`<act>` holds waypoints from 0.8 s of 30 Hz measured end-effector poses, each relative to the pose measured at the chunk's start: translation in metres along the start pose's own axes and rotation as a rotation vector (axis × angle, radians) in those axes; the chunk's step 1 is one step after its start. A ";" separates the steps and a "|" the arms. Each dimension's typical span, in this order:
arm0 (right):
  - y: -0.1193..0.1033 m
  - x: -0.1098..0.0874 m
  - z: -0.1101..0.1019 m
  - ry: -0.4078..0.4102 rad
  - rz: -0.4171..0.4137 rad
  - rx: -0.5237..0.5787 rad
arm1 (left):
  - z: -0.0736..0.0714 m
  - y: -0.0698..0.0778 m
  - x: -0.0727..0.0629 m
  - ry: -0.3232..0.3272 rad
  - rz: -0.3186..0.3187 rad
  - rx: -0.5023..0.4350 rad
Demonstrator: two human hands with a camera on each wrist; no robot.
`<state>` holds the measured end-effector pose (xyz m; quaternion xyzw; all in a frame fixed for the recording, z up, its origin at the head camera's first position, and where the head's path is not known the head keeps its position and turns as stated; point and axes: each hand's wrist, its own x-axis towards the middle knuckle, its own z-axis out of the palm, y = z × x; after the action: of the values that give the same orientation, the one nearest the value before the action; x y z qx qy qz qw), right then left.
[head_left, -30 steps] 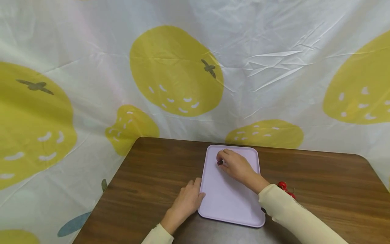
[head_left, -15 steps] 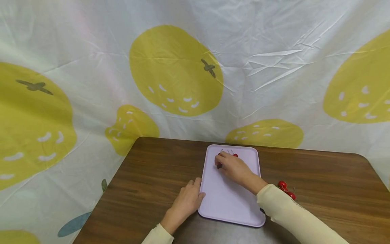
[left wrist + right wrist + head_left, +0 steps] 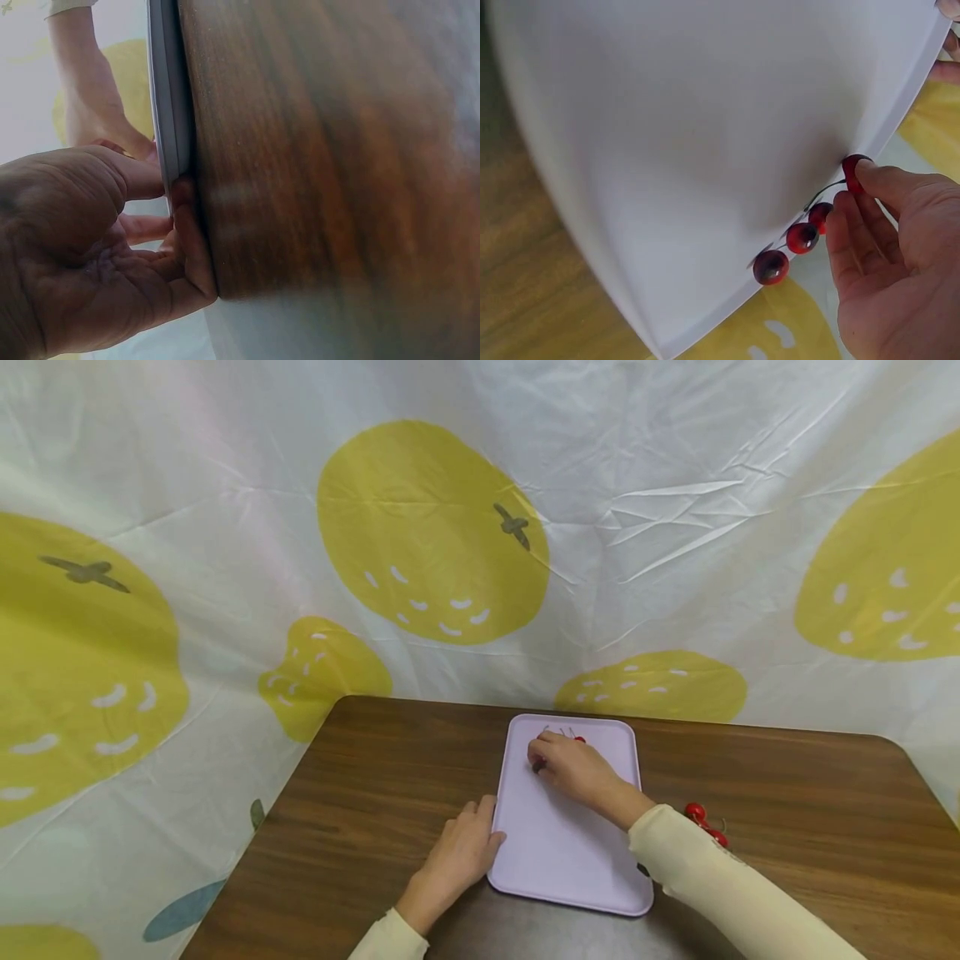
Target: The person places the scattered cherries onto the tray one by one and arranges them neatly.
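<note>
A pale lilac tray (image 3: 564,860) lies on the wooden table. My left hand (image 3: 459,847) grips its left rim, thumb over the edge and fingers tucked against the underside in the left wrist view. Near the tray's far end, my right hand (image 3: 576,768) pinches a dark red cherry (image 3: 852,172) between thumb and finger, low over the tray floor; its green stem trails toward the others. In the right wrist view three more cherries (image 3: 802,238) form a row along the far rim beside my fingers. From the head, my right hand partly hides that row.
Right of the tray, bright red cherries (image 3: 696,812) lie bunched on the table (image 3: 810,827), close to my right sleeve (image 3: 675,843). A small dark thing (image 3: 642,869) shows between sleeve and tray edge. A lemon-print cloth (image 3: 660,568) hangs behind the table.
My right hand has shifted slightly left and nearer with the cherry, uncovering stems and a cherry at the tray's far end. The left hand stays on the rim.
</note>
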<state>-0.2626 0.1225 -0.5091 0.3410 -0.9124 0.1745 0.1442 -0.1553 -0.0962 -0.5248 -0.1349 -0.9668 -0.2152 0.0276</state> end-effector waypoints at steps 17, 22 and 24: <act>0.008 0.004 -0.003 -0.030 -0.042 0.049 | 0.001 0.001 0.001 0.013 0.001 0.004; 0.006 0.002 -0.006 -0.037 -0.025 0.030 | 0.000 0.000 -0.001 0.012 0.008 0.006; 0.005 0.001 -0.010 -0.031 -0.011 0.032 | 0.000 0.000 -0.001 0.008 0.006 0.006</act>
<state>-0.2649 0.1296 -0.5007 0.3508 -0.9098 0.1829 0.1253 -0.1547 -0.0964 -0.5247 -0.1369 -0.9669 -0.2130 0.0323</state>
